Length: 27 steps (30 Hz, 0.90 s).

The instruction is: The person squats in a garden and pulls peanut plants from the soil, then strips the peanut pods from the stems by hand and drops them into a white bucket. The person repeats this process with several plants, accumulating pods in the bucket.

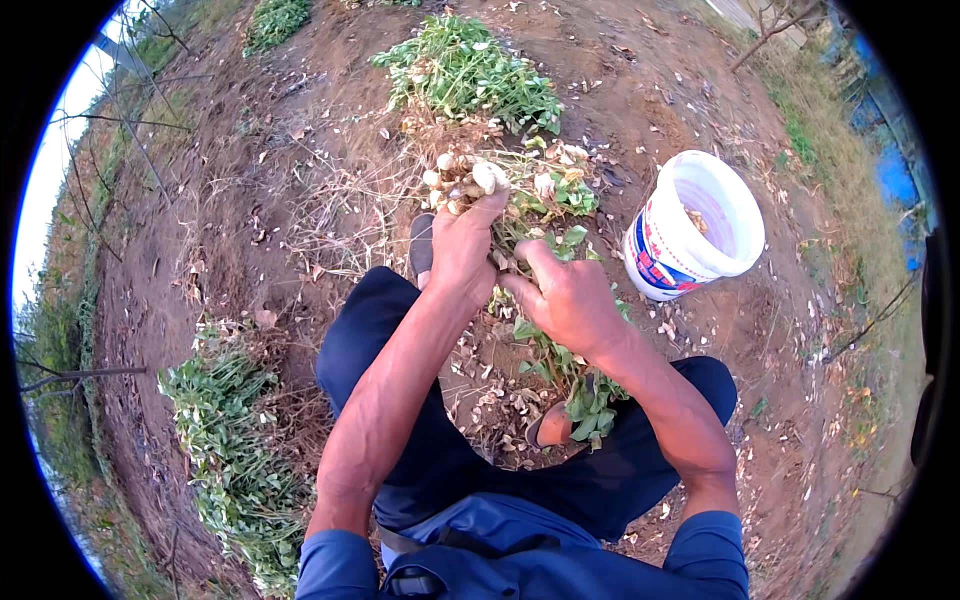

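My left hand is closed around a clump of pale peanut pods, which sticks out beyond the thumb and fingers. My right hand is close beside it, with thumb and index finger spread around the stems. It is slightly blurred, and whether it grips them is hidden. Below the right hand, the leafy green top of a peanut plant hangs down by my right foot. Past the left hand, dry roots and stems lie on the soil.
A white plastic bucket with printed writing stands at the right, some peanuts inside. Heaps of pulled peanut plants lie ahead and at the left. Bare branches reach in from the left, and another at upper right.
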Tool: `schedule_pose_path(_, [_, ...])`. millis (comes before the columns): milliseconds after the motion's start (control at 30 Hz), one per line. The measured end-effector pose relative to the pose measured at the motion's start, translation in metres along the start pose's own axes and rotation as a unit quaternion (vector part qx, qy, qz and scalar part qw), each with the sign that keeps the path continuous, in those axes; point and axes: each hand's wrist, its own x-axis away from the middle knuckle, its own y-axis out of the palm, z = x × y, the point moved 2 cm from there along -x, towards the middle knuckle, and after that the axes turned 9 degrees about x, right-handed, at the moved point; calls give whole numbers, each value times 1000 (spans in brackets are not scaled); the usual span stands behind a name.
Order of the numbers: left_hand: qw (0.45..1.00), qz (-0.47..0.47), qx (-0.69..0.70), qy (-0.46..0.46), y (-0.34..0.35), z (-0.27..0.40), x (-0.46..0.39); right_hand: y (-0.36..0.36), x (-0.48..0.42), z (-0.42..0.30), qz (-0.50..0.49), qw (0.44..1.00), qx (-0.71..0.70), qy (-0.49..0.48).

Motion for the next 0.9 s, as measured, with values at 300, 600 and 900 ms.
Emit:
schedule_pose_path(300, [988, -48, -104, 100, 4, -1, 3, -19, -10, 12, -33, 938, -330, 104])
schedule_pose_path(600, [895, -35, -387, 218, 20, 10, 19, -23, -10, 21, -156, 657, -683, 278])
schedule_pose_path(900, [885, -49, -410, 216, 21, 9, 21, -18, -5, 11, -170, 707, -632, 269])
